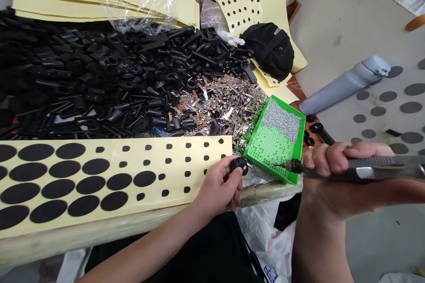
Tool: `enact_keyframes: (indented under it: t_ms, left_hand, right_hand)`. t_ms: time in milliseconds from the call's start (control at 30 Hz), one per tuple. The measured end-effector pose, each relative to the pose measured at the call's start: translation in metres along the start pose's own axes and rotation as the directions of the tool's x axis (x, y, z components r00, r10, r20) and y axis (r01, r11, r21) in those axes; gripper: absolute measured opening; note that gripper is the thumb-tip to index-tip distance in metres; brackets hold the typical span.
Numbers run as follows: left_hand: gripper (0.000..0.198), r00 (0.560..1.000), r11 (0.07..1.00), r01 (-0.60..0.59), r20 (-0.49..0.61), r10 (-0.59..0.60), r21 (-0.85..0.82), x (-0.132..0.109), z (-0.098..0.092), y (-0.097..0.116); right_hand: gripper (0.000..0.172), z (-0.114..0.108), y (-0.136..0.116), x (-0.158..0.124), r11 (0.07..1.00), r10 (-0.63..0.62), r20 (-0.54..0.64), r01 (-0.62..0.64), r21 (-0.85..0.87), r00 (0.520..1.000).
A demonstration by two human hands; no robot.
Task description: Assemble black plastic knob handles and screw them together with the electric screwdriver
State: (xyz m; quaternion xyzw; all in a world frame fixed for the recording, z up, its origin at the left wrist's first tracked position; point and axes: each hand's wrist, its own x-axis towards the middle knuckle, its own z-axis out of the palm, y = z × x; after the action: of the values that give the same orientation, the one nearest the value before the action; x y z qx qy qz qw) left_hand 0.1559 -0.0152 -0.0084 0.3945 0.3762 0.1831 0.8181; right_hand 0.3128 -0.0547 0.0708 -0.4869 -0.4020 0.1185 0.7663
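The right hand (332, 181) clenches an electric drill (375, 170) by its body, bit over the green tray (282, 115). Left of that tray, the left hand's fingers (229, 177) grip a round black part (240, 166), holding it up facing the bit.

This is a small-parts assembly workshop: a long workbench (66, 247) is heaped with black plastic parts (99, 79) and bright metal fittings (222, 106). Nearby lie a green perforated tray (275, 141), sheets of black adhesive dots on yellow backing (109, 181), and, at right, a handheld rotary tool (365, 170).
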Motion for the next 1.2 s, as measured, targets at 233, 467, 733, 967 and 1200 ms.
enact_keyframes:
  t_ms: [233,467,733,967,1200]
  left_hand:
    - [0.04,0.999,0.999,-0.017,0.033,0.018,-0.029,0.0,-0.002,-0.002]
    - [0.034,1.0,0.998,-0.003,0.03,0.005,-0.061,0.002,0.0,-0.002]
    - [0.023,0.998,0.998,-0.043,0.038,0.045,-0.055,0.004,-0.001,-0.007]
    - [0.029,0.999,0.998,-0.037,0.037,0.039,-0.053,0.004,-0.002,-0.011]
    - [0.027,0.999,0.999,-0.04,0.028,0.041,-0.014,0.004,-0.001,-0.007]
  right_hand:
    - [0.06,0.049,-0.002,-0.008,0.989,0.091,0.073,-0.099,0.112,0.993]
    - [0.056,0.054,0.009,-0.011,0.984,0.113,0.156,-0.133,0.122,0.981]
    - [0.055,0.057,0.013,-0.012,0.98,0.107,0.191,-0.136,0.143,0.976]
    - [0.057,0.058,0.013,-0.014,0.979,0.151,0.13,-0.167,0.118,0.98]
    - [0.056,0.061,0.012,-0.015,0.983,0.115,0.177,-0.137,0.121,0.978]
